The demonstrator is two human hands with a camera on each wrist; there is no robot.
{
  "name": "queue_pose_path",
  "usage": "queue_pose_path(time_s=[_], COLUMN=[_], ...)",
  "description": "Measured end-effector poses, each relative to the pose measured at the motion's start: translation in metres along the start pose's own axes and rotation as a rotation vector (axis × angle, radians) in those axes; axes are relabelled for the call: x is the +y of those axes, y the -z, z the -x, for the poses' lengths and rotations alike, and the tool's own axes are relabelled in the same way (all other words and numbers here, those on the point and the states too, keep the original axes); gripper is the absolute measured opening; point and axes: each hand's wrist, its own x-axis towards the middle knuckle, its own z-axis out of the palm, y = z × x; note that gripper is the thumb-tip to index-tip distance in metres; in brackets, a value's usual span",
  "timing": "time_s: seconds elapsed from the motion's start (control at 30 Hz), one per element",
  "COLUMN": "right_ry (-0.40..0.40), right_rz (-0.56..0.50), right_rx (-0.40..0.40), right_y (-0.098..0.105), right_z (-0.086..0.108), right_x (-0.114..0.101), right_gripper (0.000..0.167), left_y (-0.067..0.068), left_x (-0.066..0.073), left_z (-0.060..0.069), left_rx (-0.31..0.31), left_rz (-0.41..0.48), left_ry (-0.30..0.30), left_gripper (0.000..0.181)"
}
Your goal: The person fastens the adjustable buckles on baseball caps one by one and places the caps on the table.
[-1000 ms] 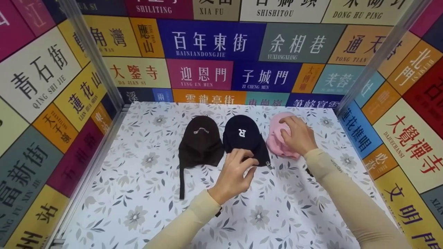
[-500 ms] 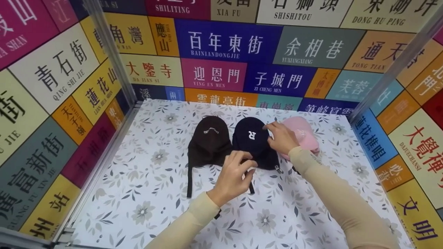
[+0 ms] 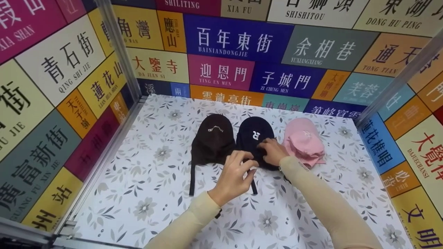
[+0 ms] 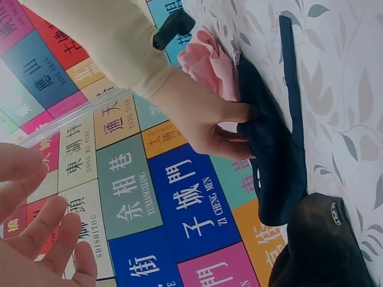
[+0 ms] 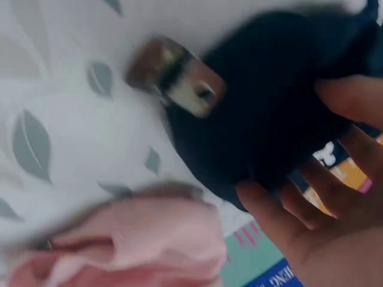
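A dark brown cap (image 3: 213,141), a navy cap (image 3: 247,138) with a white R and a pink cap (image 3: 306,143) lie in a row. My right hand (image 3: 275,152) is at the navy cap's right side. In the left wrist view, its thumb and fingertips touch that cap (image 4: 272,155). The right wrist view shows its fingers spread apart over the navy cloth, near a blurred metal clasp (image 5: 185,78). My left hand (image 3: 233,176) hovers in front of the brown and navy caps, fingers loosely bent, holding nothing; it hides part of the navy cap's strap (image 3: 254,186).
The table (image 3: 166,207) has a white leaf-and-flower cover. Panels with printed place names (image 3: 238,38) form walls at the back and both sides. Metal posts (image 3: 119,48) stand at the corners. The brown cap's strap (image 3: 192,180) trails toward the front.
My right hand has moved left from the pink cap to the navy cap and then lower on it. My left hand has stayed put. The head view has turned slightly left.
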Motion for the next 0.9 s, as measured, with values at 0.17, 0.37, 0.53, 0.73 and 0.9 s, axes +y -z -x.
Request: queue_pose_path(time_s=[0.17,0.37,0.53,0.73,0.9], right_ry=[-0.007,0.000,-0.027,-0.051,-0.105], right_rz=[-0.017,-0.069,-0.084,-0.131,-0.191], right_rx=[0.089,0.195,0.253,0.325,0.451], right_y=[-0.006,-0.001,0.018,0.057,0.087], right_z=[0.001,-0.002,-0.010,-0.025,-0.034], right_x=[0.002,0.003,-0.002,-0.010,-0.015], right_gripper=[0.035,0.023,0.022,0.023,0.018], left_y=[0.001,0.003,0.004,0.005,0.006], left_x=[-0.002,-0.003,-0.003,-0.004,-0.004], left_z=[-0.002,-0.003,-0.001,0.003,0.004], left_rx=[-0.004,0.003,0.012,0.037,0.038], left_rz=[-0.007,-0.015,-0.013,-0.011,-0.014], left_ry=[-0.006,0.001,0.006,0.014,0.024], left_gripper=[0.016,0.017,0.016,0.017,0.020])
